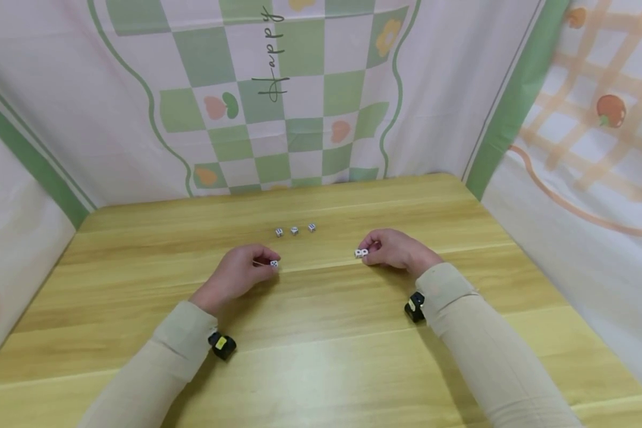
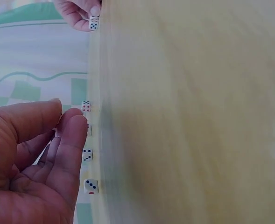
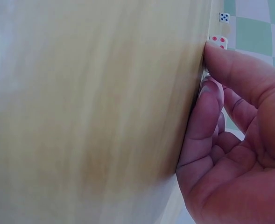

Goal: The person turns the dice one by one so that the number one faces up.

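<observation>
My left hand (image 1: 238, 273) pinches a small white die (image 1: 274, 263) between thumb and fingertips, just over the wooden table. In the left wrist view the fingers of that hand (image 2: 39, 154) mostly hide the die. To the right, my right hand (image 1: 393, 249) holds a pair of white dice (image 1: 361, 253) side by side at its fingertips, low at the table top. One of them shows red pips (image 3: 219, 41) beyond the thumb in the right wrist view. Between and behind the hands stand three dice in a spaced row: a left die (image 1: 279, 232), a middle die (image 1: 294, 230) and a right die (image 1: 312, 227).
The wooden table (image 1: 310, 356) reaches back to a hanging cloth (image 1: 246, 142) with green and white checks. More patterned cloth (image 1: 583, 137) hangs along the right side. A small black camera sits at each wrist, the left camera (image 1: 222, 345) and the right camera (image 1: 415, 307).
</observation>
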Action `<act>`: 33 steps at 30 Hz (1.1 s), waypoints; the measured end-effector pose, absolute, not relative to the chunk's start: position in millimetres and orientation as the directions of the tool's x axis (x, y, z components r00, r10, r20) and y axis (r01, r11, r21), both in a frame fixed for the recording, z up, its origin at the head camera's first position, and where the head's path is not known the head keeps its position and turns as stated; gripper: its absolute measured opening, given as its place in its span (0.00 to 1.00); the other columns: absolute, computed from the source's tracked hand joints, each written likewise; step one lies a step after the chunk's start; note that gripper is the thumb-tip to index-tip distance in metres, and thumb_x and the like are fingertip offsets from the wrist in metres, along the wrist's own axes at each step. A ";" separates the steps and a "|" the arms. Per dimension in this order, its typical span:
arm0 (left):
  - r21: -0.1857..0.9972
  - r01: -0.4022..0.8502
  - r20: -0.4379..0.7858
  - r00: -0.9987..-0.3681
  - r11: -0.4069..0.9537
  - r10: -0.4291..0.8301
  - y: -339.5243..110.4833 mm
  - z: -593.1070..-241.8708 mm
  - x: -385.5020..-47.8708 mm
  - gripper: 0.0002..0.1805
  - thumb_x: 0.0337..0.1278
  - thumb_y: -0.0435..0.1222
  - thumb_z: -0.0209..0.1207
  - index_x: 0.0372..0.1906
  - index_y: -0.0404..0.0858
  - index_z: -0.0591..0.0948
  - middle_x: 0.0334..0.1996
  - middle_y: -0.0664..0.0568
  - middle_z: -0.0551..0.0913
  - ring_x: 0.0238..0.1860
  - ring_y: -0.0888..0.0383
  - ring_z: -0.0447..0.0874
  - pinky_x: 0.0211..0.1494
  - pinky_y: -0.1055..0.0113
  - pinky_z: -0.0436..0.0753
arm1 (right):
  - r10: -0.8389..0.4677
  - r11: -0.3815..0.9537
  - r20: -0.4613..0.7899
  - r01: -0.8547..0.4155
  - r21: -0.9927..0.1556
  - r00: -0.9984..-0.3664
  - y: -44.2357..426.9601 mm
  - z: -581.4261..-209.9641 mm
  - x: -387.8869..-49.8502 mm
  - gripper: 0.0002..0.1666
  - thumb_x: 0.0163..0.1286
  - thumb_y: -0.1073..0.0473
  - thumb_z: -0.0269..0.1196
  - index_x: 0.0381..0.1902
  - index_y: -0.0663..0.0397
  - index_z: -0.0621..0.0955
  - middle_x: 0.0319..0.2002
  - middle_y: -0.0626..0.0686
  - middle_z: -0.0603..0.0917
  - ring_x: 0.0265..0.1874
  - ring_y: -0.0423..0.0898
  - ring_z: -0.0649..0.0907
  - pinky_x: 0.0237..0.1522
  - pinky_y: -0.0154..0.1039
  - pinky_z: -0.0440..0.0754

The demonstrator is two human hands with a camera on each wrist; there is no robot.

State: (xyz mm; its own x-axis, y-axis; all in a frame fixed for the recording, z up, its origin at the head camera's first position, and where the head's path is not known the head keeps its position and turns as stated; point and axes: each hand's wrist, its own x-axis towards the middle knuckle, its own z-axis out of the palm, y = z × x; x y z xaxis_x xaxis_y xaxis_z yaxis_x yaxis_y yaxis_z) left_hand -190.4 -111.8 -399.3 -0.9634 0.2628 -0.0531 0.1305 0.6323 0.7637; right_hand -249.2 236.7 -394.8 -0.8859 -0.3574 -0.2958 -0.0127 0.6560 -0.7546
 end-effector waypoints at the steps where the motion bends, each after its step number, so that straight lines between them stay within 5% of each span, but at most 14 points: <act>1: 0.763 0.138 -0.047 -0.962 0.632 0.267 -111.8 -399.8 -190.9 0.13 0.70 0.38 0.65 0.55 0.41 0.86 0.47 0.53 0.87 0.49 0.54 0.84 0.54 0.57 0.83 | -0.358 0.656 -0.295 -0.014 -0.755 -0.886 236.6 -394.4 -249.3 0.15 0.70 0.65 0.69 0.52 0.64 0.82 0.36 0.52 0.80 0.31 0.43 0.74 0.35 0.35 0.74; 33: 0.809 0.096 -0.064 -0.967 0.580 0.248 -111.4 -398.4 -187.8 0.13 0.70 0.36 0.65 0.56 0.42 0.86 0.48 0.53 0.86 0.48 0.55 0.80 0.53 0.60 0.81 | -0.364 0.684 -0.287 -0.045 -0.728 -0.886 239.2 -392.0 -248.4 0.15 0.70 0.63 0.69 0.52 0.62 0.82 0.37 0.52 0.80 0.32 0.44 0.75 0.36 0.36 0.74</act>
State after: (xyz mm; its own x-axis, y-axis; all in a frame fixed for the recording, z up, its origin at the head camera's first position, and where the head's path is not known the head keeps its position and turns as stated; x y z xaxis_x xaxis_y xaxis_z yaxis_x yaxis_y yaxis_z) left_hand -187.8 -111.4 -398.4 -0.9666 0.2484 -0.0635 0.0959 0.5800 0.8089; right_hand -248.4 239.2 -392.0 -0.8862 -0.3636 -0.2871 -0.0451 0.6845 -0.7276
